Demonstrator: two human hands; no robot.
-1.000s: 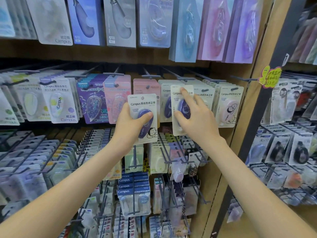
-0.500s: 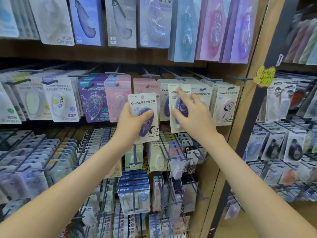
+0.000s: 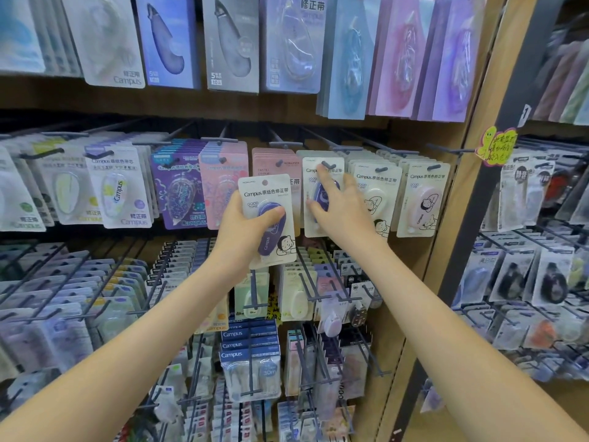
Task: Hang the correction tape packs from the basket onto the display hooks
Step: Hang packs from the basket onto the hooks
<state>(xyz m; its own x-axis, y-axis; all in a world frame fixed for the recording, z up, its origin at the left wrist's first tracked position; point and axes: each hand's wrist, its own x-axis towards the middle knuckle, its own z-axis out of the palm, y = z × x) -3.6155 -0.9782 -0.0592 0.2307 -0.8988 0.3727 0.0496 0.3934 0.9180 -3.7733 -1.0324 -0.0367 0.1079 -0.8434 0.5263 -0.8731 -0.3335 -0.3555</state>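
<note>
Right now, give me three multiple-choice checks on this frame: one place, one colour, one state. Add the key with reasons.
1. Where is the pack in the left hand?
A) on a top-row hook
B) held in the air, left of the right hand
C) lying on the floor

2. What colour is the dispenser in that pack?
A) dark purple
B) green
C) orange

3. How are the right hand's fingers?
A) curled in a fist
B) straight, laid on a hung pack
C) out of view

Key:
1 B: the card's hole is free and the left hand grips the pack in front of the shelf.
2 A: the purple body shows below the thumb.
3 B: the fingers lie flat on the pack that hangs from its hook.
</note>
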